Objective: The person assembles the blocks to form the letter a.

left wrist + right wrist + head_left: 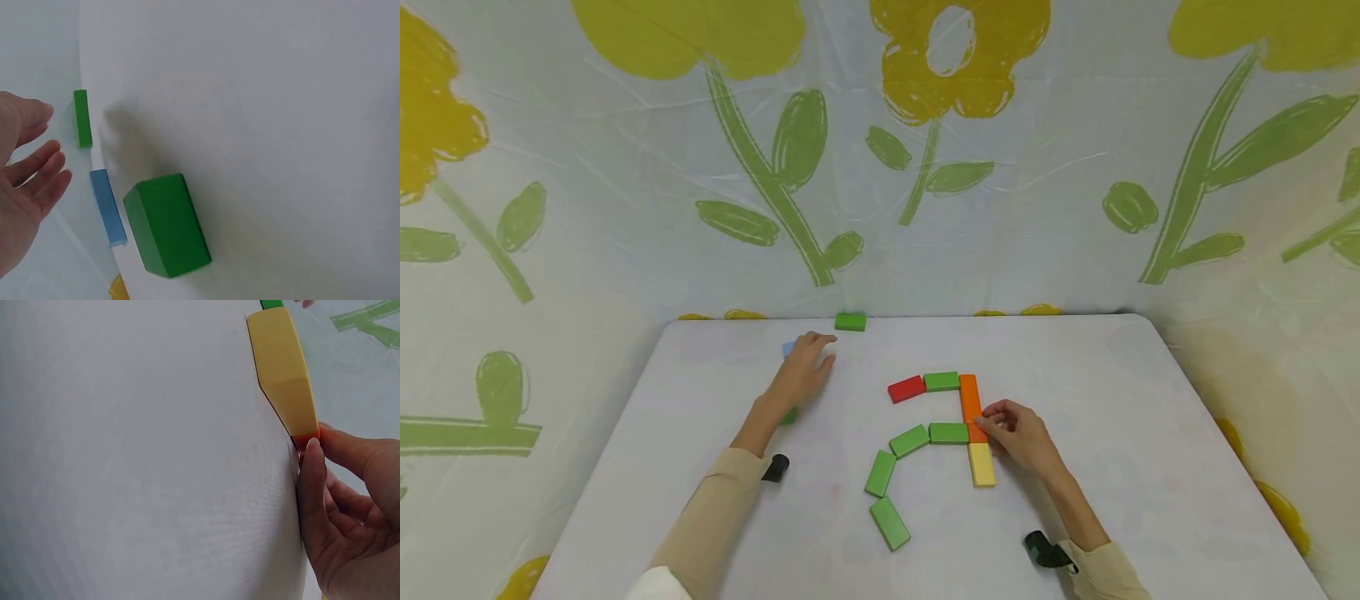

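My right hand (1021, 437) is at the right side of the block figure, fingers bent. Its thumb and finger pinch the lower orange block (977, 434), partly hidden, between an upper orange block (970, 396) and a yellow block (982, 465). In the right wrist view the yellow block (282, 369) hides most of that orange piece. My left hand (801, 375) hovers over the table's left part, fingers loosely bent, holding nothing. Around it are a blue block (108, 207), a near green block (172, 228) and a far green block (851, 322).
A red block (907, 389) and a green block (942, 382) run left from the orange column's top. Several green blocks curve from its lower part, down to one green block (890, 523) at the near end. A flower-printed cloth (1000, 208) hangs behind the white table (1075, 358).
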The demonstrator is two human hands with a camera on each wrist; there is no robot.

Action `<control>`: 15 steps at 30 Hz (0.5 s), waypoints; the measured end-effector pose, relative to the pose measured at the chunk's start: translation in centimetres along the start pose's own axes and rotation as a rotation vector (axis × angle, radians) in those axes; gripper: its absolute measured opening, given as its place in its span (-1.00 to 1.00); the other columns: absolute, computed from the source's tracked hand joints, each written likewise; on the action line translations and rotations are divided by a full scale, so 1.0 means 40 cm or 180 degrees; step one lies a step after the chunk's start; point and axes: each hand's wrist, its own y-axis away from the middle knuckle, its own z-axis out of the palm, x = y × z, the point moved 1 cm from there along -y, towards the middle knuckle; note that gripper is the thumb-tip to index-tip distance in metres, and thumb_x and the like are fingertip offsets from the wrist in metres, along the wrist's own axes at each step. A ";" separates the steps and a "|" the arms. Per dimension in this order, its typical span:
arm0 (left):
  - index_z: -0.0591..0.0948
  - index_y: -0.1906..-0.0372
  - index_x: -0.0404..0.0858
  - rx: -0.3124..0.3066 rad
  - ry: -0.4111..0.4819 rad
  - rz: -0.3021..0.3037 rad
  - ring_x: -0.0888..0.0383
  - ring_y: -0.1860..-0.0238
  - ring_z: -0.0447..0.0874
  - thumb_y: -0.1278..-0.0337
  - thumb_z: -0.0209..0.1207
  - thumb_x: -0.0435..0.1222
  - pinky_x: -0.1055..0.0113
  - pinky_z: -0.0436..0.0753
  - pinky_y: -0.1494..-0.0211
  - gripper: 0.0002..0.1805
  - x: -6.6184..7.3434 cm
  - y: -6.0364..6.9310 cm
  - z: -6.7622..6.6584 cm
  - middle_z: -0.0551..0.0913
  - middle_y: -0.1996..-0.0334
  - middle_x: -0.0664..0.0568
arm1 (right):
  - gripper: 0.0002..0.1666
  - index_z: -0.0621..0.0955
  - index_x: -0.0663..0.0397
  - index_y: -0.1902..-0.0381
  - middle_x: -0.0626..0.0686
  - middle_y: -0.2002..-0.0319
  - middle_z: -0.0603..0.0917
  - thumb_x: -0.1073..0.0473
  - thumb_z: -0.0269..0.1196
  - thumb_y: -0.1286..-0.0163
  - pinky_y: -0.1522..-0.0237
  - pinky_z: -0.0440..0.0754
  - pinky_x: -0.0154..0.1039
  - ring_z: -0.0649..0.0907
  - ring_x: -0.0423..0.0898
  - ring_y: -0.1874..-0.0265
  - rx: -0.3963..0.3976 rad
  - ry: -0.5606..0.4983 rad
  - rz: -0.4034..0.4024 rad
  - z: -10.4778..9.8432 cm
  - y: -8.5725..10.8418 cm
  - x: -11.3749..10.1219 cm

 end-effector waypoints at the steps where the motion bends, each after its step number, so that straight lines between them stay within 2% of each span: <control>1: 0.54 -0.28 -0.46 0.0005 0.0009 -0.0007 -0.28 -0.18 0.46 -0.44 0.18 -0.40 -0.11 0.53 -0.22 -0.60 -0.002 -0.008 0.002 0.53 -0.15 -0.36 | -0.65 0.62 0.29 0.02 0.09 0.30 0.64 0.13 0.40 -0.41 0.47 0.68 -0.29 0.58 -0.07 0.47 -0.0002 0.0009 -0.0017 0.000 -0.001 0.002; 7: 0.49 -0.29 -0.54 0.0078 -0.0020 0.0048 -0.34 -0.19 0.45 -0.40 0.20 -0.43 -0.14 0.46 -0.29 -0.56 -0.020 -0.053 0.021 0.51 -0.15 -0.42 | -0.63 0.62 0.27 0.02 0.05 0.30 0.64 0.10 0.40 -0.41 0.48 0.65 -0.31 0.57 -0.08 0.46 0.0017 0.0074 -0.0080 0.001 -0.003 0.014; 15: 0.40 -0.40 -0.51 0.0032 -0.0053 0.0050 -0.34 -0.32 0.39 -0.42 0.18 -0.42 -0.13 0.39 -0.39 -0.46 -0.037 -0.116 0.055 0.43 -0.28 -0.43 | -0.65 0.62 0.28 0.03 0.05 0.31 0.63 0.12 0.40 -0.42 0.49 0.67 -0.30 0.57 -0.08 0.45 0.0018 0.0045 -0.0092 0.000 -0.001 0.023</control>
